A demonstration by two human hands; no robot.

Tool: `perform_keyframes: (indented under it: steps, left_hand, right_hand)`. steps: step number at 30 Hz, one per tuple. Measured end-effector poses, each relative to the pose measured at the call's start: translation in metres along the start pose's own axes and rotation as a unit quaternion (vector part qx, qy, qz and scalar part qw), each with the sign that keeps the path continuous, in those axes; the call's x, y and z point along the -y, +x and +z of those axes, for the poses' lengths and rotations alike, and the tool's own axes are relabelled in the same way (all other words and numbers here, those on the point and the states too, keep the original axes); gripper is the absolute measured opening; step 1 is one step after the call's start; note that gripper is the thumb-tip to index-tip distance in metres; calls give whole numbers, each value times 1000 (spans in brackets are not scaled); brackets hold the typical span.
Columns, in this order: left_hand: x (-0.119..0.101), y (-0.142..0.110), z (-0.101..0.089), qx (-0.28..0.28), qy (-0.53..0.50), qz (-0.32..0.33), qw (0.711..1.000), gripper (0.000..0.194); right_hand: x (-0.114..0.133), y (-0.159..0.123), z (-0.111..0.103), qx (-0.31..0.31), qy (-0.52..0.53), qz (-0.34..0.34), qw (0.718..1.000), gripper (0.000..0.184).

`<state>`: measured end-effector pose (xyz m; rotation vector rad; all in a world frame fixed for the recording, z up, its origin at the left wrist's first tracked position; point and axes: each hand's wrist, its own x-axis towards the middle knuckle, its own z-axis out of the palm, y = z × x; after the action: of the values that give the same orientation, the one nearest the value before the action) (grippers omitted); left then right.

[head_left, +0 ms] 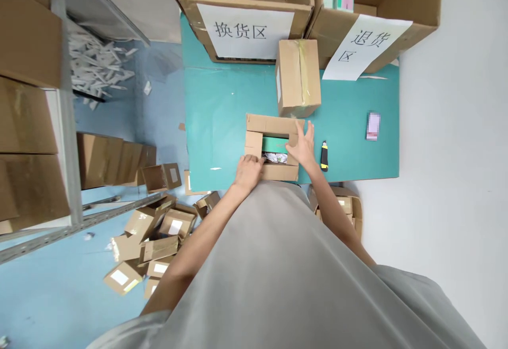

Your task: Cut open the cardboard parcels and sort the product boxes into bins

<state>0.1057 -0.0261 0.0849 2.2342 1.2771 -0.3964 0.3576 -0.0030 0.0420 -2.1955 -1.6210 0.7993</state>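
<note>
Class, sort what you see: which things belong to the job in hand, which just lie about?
In use:
- open carton between left hand and right hand
- green box and crumpled paper inside
- box cutter, probably

Lying about:
- jumbled cartons on the floor
- blurred pinkish item, seemingly

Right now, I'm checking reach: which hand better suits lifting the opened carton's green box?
Likely the right hand: its thumb is by the green box; the left hand rests on the carton.

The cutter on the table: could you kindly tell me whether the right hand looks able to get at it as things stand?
Probably yes: the cutter lies on the table just to the right of the right hand, and nothing visible blocks the way.
</note>
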Motion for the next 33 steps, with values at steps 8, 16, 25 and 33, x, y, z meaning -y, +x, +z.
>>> perform_keyframes:
  steps: [8,16,25,33]
  left_hand:
    - [25,-41,-16,-96,-36,-96,990,60]
    - [57,-29,0,-141,-68,-188,970,56]
    - [44,41,1,-111,-60,-29,992,54]
    - [26,83,-2,-62,12,-60,996,59]
  right_hand:
    - [-64,-45,-39,-89,29,35,995,79]
    - [-53,-65,-22,-53,-10,41,998,36]
    - [8,-28,8,108,-100,-29,989,58]
    - [15,-4,37,92,-79,-2,993,54]
